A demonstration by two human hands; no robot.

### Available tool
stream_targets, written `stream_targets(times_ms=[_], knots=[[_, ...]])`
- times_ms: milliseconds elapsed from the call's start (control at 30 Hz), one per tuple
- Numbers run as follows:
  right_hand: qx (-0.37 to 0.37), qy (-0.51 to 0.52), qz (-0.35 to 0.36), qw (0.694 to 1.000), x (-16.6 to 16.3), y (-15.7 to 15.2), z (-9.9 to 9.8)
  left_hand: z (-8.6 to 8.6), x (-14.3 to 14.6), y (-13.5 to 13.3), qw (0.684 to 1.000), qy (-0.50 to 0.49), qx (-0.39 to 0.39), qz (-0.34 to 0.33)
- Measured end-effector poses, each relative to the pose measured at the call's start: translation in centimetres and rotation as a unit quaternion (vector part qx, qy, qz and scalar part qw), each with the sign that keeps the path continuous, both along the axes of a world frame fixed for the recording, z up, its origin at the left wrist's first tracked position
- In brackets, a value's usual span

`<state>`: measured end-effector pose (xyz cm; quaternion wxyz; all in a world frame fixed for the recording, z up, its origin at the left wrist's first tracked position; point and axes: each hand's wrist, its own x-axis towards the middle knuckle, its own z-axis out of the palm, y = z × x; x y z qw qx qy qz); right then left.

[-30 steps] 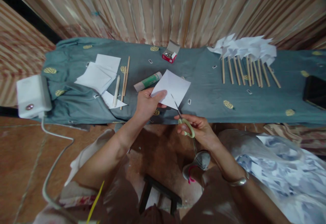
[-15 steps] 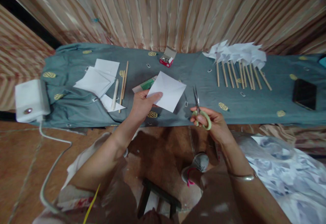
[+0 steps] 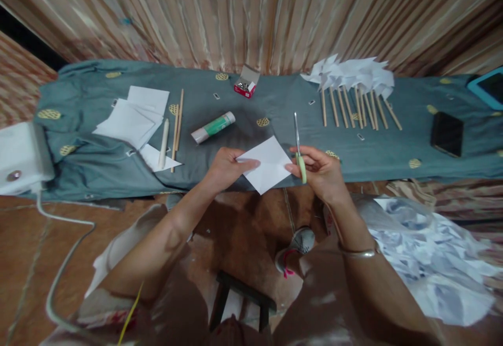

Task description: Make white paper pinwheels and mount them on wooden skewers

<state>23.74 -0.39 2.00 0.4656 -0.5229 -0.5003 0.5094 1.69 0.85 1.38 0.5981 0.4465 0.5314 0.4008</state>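
Note:
Between my hands is a square sheet of white paper [image 3: 267, 166] with faint creases, held above the front edge of the cloth-covered table. My left hand [image 3: 230, 168] grips its left corner, thumb on top. My right hand [image 3: 320, 170] holds scissors [image 3: 300, 162] with pale green handles, blades pointing up and away. The right thumb and a fingertip are at the paper's right corner. Beyond the left hand lies a green and white glue stick [image 3: 214, 127]. Farther back stands an open red box [image 3: 244, 88] of small metal pieces.
On the left lie white paper squares [image 3: 128, 120], wooden sticks [image 3: 178, 126], a white stick-like piece [image 3: 164, 144] and a white device [image 3: 23, 157] with a cable. Paper pinwheels [image 3: 349, 76] and a dark phone [image 3: 447, 134] lie right. A bag of white paper pieces [image 3: 428, 257] sits below.
The paper has come nearer to me and turned, uncovering the glue stick. My right hand has moved in to the paper's right corner, still with the scissors. The view has shifted slightly right.

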Motion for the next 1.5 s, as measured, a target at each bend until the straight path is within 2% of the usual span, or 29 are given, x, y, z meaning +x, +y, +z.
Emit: stream_targets(times_ms=[100,267,400,600,700,867,1067,1267,1500], knots=[[-0.009,0.000,0.014,1.000,-0.2,0.0,-0.2,0.1,0.2,0.1,0.999,-0.043,-0.016,0.028],[0.004,0.002,-0.005,1.000,-0.9,0.3,-0.4,0.3,0.9,0.2,0.977,-0.188,-0.032,0.097],[0.003,0.006,-0.054,0.999,-1.8,0.6,-0.5,0.5,1.3,0.1,0.956,-0.271,-0.062,0.094],[-0.006,0.045,-0.115,0.992,-2.8,1.2,-0.5,0.9,1.5,-0.4,0.941,-0.317,-0.079,0.090],[0.000,0.045,-0.125,0.991,-3.2,1.5,-0.7,0.7,2.5,-1.4,0.944,-0.312,-0.072,0.075],[0.000,0.060,-0.111,0.992,-4.4,1.5,-1.4,0.3,4.2,-2.7,0.974,-0.218,-0.009,0.056],[-0.006,0.091,-0.074,0.993,-6.4,0.9,-1.8,-0.2,3.5,-1.8,0.963,-0.219,0.003,0.157],[-0.005,0.094,-0.060,0.994,-7.3,0.4,-1.8,0.0,2.4,-1.1,0.956,-0.235,-0.021,0.174],[-0.020,0.096,-0.011,0.995,-7.5,-0.4,-1.5,-0.4,1.9,-0.3,0.964,-0.172,0.002,0.205]])
